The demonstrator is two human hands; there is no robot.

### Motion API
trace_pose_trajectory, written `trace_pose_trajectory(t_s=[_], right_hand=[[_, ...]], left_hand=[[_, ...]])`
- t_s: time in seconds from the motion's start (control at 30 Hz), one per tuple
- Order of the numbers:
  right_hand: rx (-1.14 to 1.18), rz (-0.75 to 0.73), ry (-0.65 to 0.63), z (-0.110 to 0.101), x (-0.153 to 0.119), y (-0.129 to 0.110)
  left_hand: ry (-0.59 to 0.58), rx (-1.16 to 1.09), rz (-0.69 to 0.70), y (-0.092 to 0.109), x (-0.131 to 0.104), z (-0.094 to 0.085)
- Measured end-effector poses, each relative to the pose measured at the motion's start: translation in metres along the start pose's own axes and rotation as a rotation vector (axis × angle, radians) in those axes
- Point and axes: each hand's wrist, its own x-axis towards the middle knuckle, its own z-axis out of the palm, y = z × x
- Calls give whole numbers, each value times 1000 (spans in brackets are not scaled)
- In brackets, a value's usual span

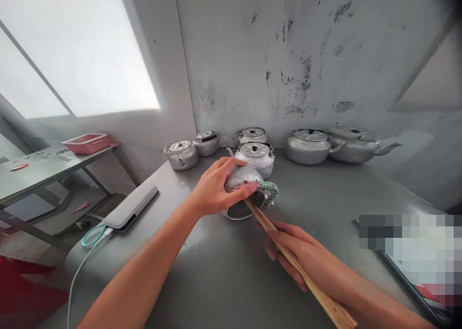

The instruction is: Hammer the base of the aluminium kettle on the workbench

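A silver, crinkled-surface kettle (240, 176) lies tipped on the grey table with its round mouth facing me. My left hand (215, 188) grips it, fingers over the body and thumb near the rim. Red and green cord wraps its handle (269, 190), at the right of the mouth. My right hand (303, 254) is closed around a long wooden stick (317, 290). The stick's far end goes into the kettle's mouth, where its tip is hidden. Directly behind the tipped kettle stands an upright lidded kettle (257, 156).
Several more kettles line the wall, including a small one (181, 154) at left and a wide one (355, 146) at right. A power bank (132, 208) with a cable lies at the table's left edge. A pink basket (86, 144) sits on a side table.
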Motion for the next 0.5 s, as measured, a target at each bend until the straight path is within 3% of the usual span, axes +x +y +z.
trace_pose_trajectory(t_s=[0.5], right_hand=[[-31,-6,-10,-1,-2,-2]], left_hand=[[4,-8,2,0,1,0]])
